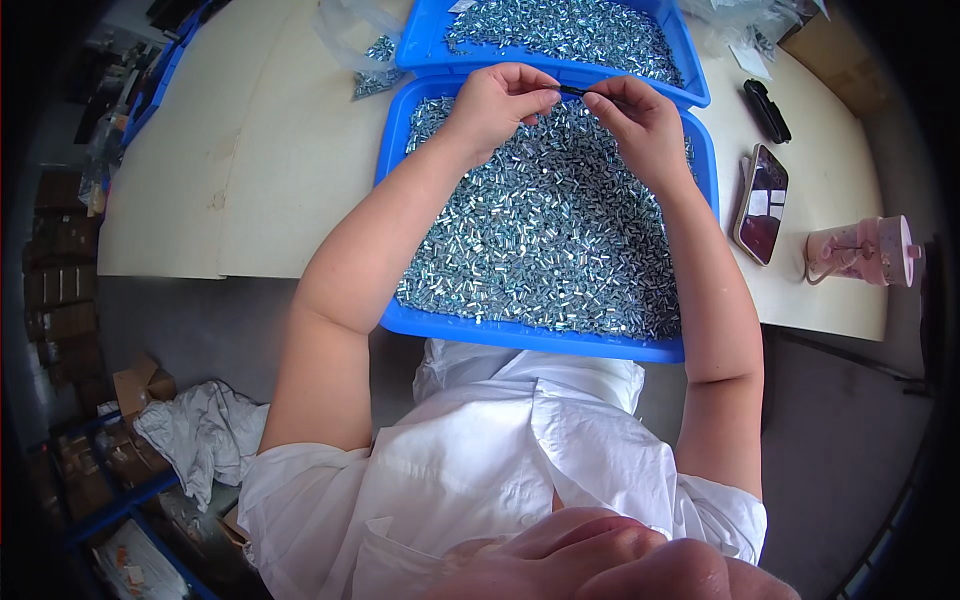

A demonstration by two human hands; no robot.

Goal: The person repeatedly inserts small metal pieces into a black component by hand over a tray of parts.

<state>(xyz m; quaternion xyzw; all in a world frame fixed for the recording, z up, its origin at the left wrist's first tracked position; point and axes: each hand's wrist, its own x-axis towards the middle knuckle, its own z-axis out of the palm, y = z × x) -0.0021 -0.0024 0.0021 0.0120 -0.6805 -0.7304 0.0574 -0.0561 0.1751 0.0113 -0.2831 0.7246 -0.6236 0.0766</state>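
Above the far part of a blue plastic tray [530, 338], my two hands meet over a small, thin black rod-like piece [572, 91]. Thumb and fingers of my left hand [497, 108] pinch one end. My right hand [642, 125] is closed on the other end, its fingertips partly covering it. The exact kind of the black piece is too small to make out. Below my hands, the tray holds a thick layer of small silvery-blue metal cylinders [540, 240].
Behind stands a second blue tray [424, 42] of similar metal pieces. A clear plastic bag [374, 82] with some pieces lies to its left. On the table's right are a black case [767, 111], a phone [764, 205] and a pink cup [860, 250]. White cloth [205, 430] lies at lower left.
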